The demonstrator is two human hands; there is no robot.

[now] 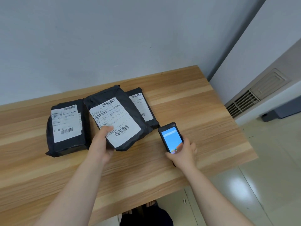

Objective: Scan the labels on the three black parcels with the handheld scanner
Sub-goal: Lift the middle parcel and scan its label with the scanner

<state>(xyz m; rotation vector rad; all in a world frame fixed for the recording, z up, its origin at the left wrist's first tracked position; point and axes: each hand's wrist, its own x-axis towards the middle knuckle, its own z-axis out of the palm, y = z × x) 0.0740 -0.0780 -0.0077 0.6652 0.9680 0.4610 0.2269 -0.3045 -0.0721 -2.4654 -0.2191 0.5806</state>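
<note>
Nearest, the right hand [183, 151] has its grip closed round the handheld scanner [171, 138], just right of the middle parcel [117, 118]. The left hand [102, 141] grips that parcel's near edge, tilting it off the surface [195, 111]. The left parcel [67, 126] lies beside it; the right parcel [143, 106] lies partly behind.

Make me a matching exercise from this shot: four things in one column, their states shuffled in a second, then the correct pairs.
Things:
1. middle parcel
2. left parcel
3. right parcel
4. scanner

States:
A. lying flat on the table, untouched
B. partly hidden behind another parcel
C. in the right hand, screen lit
D. tilted up in the left hand, thumb on its label

Pairs: 1-D, 2-A, 3-B, 4-C
</note>
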